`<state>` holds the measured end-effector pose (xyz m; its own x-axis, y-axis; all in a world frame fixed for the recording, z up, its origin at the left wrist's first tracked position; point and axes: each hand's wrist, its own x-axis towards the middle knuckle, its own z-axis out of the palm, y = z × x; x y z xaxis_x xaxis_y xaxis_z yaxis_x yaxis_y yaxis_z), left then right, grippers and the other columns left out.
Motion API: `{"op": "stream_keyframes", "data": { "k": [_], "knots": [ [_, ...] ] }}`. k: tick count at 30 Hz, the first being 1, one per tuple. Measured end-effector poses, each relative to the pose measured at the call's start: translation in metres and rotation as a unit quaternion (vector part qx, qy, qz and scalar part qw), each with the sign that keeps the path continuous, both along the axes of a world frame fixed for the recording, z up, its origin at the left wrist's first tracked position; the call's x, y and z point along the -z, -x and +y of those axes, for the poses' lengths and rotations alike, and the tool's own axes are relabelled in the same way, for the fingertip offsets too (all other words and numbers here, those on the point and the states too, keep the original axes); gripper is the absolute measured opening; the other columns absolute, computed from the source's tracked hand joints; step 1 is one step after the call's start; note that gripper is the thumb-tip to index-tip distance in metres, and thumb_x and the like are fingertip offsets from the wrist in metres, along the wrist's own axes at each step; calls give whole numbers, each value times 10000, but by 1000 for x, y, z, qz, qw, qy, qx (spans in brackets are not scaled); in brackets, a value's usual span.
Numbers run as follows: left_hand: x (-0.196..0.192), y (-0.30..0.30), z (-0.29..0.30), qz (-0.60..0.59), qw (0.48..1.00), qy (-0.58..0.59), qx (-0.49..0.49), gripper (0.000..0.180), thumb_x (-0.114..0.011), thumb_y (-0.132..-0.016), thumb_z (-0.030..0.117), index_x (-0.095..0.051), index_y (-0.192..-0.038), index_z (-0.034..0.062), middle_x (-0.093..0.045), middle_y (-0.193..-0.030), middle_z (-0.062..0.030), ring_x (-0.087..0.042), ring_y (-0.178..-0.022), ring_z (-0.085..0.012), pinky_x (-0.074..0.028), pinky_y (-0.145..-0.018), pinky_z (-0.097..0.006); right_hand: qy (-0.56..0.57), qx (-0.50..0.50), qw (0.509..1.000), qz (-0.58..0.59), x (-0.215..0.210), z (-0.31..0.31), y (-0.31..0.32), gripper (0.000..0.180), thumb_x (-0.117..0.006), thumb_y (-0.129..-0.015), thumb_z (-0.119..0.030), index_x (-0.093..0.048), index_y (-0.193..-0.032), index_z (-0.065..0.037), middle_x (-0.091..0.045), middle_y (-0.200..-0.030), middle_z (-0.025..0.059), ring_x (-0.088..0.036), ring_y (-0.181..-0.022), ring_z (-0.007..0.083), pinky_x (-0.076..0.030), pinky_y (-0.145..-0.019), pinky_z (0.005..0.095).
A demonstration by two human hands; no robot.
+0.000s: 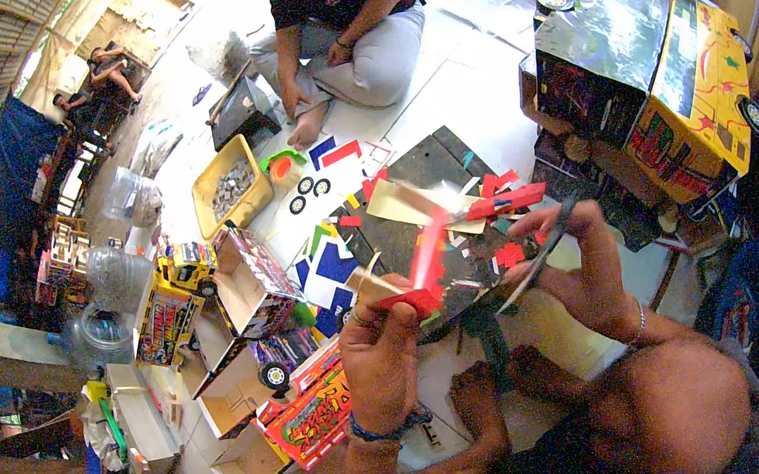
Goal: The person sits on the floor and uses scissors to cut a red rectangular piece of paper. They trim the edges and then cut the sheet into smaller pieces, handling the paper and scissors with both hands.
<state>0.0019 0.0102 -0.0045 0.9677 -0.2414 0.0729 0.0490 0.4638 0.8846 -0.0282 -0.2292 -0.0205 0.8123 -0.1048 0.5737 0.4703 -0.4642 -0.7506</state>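
Note:
My left hand [381,348], with a dark bracelet at the wrist, pinches a folded red strip [427,264] between thumb and fingers. Its upper end is blurred, and a pale peeled flap stands beside the fingertips. My right hand [589,271] is closed round a long thin blade [535,268], grey and dark; whether it is scissors or a knife I cannot tell. Below both hands lies a dark work board [427,162], strewn with red cut scraps [511,254] and pale paper. Blue, green and white sheet pieces [333,260] are spread left of the board.
A yellow bin [266,196] of small grey parts stands beyond black toy wheels [298,205]. Painted toy trucks [166,320] and open boxes crowd the left. A large yellow toy truck [695,95] stands at right. Another person [353,28] sits cross-legged at the far side.

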Motion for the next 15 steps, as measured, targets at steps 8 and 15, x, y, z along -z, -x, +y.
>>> {"op": "stream_keyframes", "data": {
  "k": [8,15],
  "knots": [
    [0,3,-14,27,997,35,62,198,-688,-921,191,-617,-935,6,-614,-1155,-129,-651,-983,-217,-562,-868,-335,-493,-227,772,330,2,24,-8,562,-639,-968,-271,-320,-1393,-89,-651,-1249,134,-671,-979,191,-523,-861,295],
    [1,14,-27,109,990,42,80,218,-668,-919,61,-578,-1112,15,-617,-1200,-151,-639,-1089,-259,-556,-940,-391,-574,-160,748,292,-16,40,-12,561,-708,-911,-153,-372,-1352,-73,-685,-1151,146,-699,-976,236,-584,-806,360]
  ]
}}
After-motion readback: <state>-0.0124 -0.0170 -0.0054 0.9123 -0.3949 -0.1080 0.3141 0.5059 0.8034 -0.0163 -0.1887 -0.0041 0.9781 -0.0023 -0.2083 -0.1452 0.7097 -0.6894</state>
